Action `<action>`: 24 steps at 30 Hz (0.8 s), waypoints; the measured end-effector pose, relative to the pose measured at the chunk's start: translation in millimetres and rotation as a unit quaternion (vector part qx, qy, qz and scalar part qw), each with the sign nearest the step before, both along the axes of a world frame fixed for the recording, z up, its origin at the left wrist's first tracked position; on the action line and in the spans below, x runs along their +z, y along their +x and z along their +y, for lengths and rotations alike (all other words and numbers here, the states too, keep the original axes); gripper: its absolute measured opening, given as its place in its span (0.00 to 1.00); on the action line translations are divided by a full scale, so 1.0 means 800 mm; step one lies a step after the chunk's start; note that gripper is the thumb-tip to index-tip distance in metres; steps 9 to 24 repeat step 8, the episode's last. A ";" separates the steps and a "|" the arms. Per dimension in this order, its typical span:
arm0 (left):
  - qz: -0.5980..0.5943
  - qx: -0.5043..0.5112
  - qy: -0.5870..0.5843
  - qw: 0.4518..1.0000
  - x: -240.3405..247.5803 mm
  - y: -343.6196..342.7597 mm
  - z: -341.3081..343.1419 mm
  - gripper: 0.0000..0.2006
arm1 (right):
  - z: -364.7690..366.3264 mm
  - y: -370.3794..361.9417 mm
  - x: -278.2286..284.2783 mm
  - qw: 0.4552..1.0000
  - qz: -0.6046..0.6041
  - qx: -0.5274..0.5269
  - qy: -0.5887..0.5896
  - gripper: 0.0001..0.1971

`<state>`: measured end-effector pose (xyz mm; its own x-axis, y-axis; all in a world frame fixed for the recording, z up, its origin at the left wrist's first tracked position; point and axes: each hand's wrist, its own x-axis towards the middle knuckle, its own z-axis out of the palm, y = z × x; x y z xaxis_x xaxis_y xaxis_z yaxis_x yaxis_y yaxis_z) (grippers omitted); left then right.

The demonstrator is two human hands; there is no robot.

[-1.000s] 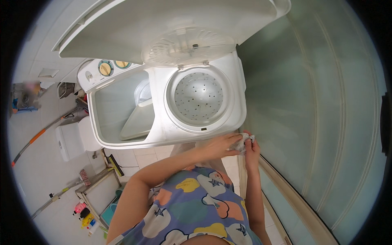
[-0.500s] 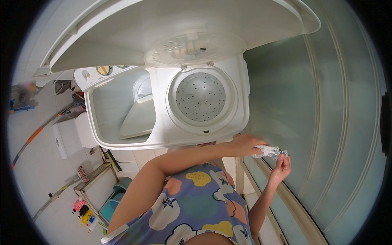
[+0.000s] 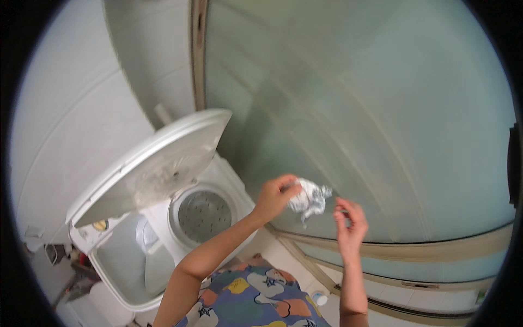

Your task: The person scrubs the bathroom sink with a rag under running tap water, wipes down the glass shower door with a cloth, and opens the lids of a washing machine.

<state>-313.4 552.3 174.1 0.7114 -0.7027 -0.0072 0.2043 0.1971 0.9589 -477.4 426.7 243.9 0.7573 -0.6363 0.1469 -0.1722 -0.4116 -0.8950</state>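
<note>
Out in front of a frosted glass panel, my left hand [image 3: 276,197] grips a crumpled white plastic bag [image 3: 308,197] with grey-blue markings. Its loose, ragged ends stick out to the right and downward. My right hand [image 3: 351,220] is just right of the bag and apart from it, fingers bent, with a gap between thumb and forefinger. Beyond my left forearm stands a white twin-tub washing machine [image 3: 159,218] with its lid [image 3: 180,158] raised. The round perforated spin tub [image 3: 205,216] and the wider wash tub [image 3: 121,261] both lie uncovered.
The frosted glass panel [image 3: 348,120] fills the right side, with a metal frame and floor track [image 3: 414,245] along its bottom. White tiled wall [image 3: 71,136] rises at the left. A small white round container [image 3: 319,298] is on the tiled floor near my right forearm.
My view has swung right, so the washing machine now sits lower left. The right hand has let go of the bag and drawn apart; the left hand keeps its grip.
</note>
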 end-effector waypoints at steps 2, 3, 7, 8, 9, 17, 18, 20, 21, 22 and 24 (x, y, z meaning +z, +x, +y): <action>-0.032 0.131 -0.063 0.989 0.036 0.035 -0.020 0.09 | -0.009 -0.003 0.058 0.950 -0.063 -0.050 -0.301 0.11; -0.056 0.216 -0.130 0.966 0.058 0.055 -0.032 0.10 | -0.013 -0.013 0.081 0.922 -0.077 -0.056 -0.376 0.11; -0.227 0.429 -0.150 0.861 0.108 0.091 -0.112 0.18 | -0.027 -0.048 0.108 0.882 -0.084 -0.121 -0.448 0.11; -0.234 0.437 -0.151 0.855 0.113 0.102 -0.108 0.18 | -0.032 -0.046 0.107 0.884 -0.086 -0.120 -0.444 0.11; -0.234 0.437 -0.151 0.855 0.113 0.102 -0.108 0.18 | -0.032 -0.046 0.107 0.884 -0.086 -0.120 -0.444 0.11; -0.234 0.437 -0.151 0.855 0.113 0.102 -0.108 0.18 | -0.032 -0.046 0.107 0.884 -0.086 -0.120 -0.444 0.11; -0.234 0.437 -0.151 0.855 0.113 0.102 -0.108 0.18 | -0.032 -0.046 0.107 0.884 -0.086 -0.120 -0.444 0.11; -0.234 0.437 -0.151 0.855 0.113 0.102 -0.108 0.18 | -0.032 -0.046 0.107 0.884 -0.086 -0.120 -0.444 0.11; -0.234 0.437 -0.151 0.855 0.113 0.102 -0.108 0.18 | -0.032 -0.046 0.107 0.884 -0.086 -0.120 -0.444 0.11; -0.234 0.437 -0.151 0.855 0.113 0.102 -0.108 0.18 | -0.032 -0.046 0.107 0.884 -0.086 -0.120 -0.444 0.11; -0.234 0.437 -0.151 0.855 0.113 0.102 -0.108 0.18 | -0.032 -0.046 0.107 0.884 -0.086 -0.120 -0.444 0.11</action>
